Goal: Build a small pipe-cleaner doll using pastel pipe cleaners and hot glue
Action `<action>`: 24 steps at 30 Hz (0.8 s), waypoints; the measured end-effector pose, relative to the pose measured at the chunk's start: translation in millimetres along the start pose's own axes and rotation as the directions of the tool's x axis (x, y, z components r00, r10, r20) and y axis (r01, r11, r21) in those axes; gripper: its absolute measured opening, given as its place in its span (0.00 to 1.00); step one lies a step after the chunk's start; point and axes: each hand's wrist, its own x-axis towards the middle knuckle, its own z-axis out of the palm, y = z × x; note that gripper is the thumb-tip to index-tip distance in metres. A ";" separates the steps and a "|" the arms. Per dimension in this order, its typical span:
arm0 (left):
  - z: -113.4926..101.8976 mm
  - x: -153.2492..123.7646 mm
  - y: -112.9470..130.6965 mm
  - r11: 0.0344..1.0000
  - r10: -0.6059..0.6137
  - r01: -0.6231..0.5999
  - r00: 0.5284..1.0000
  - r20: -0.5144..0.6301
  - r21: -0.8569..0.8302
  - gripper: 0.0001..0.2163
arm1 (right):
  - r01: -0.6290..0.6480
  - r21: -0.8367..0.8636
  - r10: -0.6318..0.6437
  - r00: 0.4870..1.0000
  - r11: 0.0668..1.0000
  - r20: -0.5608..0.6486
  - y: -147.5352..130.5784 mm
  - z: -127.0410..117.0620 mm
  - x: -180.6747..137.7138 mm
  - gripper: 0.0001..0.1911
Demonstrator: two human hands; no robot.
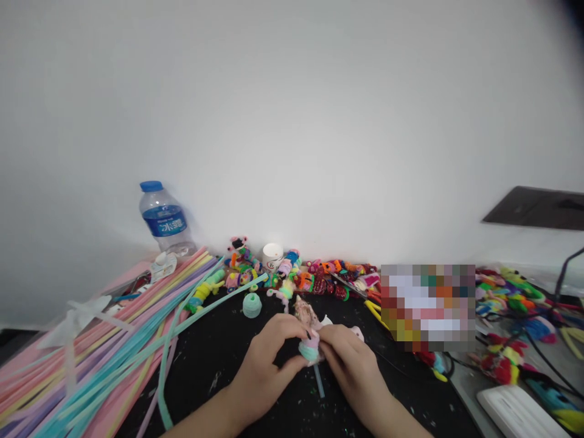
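Observation:
Between my two hands is a small figure of coiled pipe cleaner (310,348), pink above and mint green below. My left hand (262,359) pinches it from the left, thumb low and forefinger on top. From the other side, the bent fingers of my right hand (351,365) close on its edge; their tips are partly hidden. A translucent bluish stick (319,382) points down just below the figure. Behind the hands lies a brownish, patterned piece (305,311), partly covered. A mint-green coil (252,305) with a hole in its top sits apart, beyond my left hand.
Long pastel pipe cleaners (104,353) cover the left side, before a water bottle (164,219). Colourful figures (333,267) and a paper cup (272,255) line the wall. On the right are a blurred patch, cables, more figures (502,359) and a white box (520,410).

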 end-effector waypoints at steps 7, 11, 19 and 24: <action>4.2 1.8 -6.9 0.964 -0.250 0.238 0.962 -0.106 -0.121 0.11 | 0.035 0.014 -0.034 0.999 0.999 -0.041 -4.4 -1.0 2.4 0.12; 6.5 6.8 -10.3 0.850 -0.365 0.319 0.930 -0.033 -0.420 0.09 | 0.033 0.016 -0.033 0.998 0.999 -0.050 -6.5 -1.7 1.8 0.12; 6.3 14.3 -10.0 0.576 -0.532 0.462 0.838 0.120 -0.674 0.09 | 0.017 0.016 -0.016 0.999 1.000 -0.044 -7.2 -1.8 2.4 0.10; 5.3 12.5 -7.7 0.436 -0.576 0.523 0.788 0.219 -0.732 0.09 | 0.061 -0.028 -0.063 0.996 0.998 -0.058 -7.8 -2.0 0.5 0.11</action>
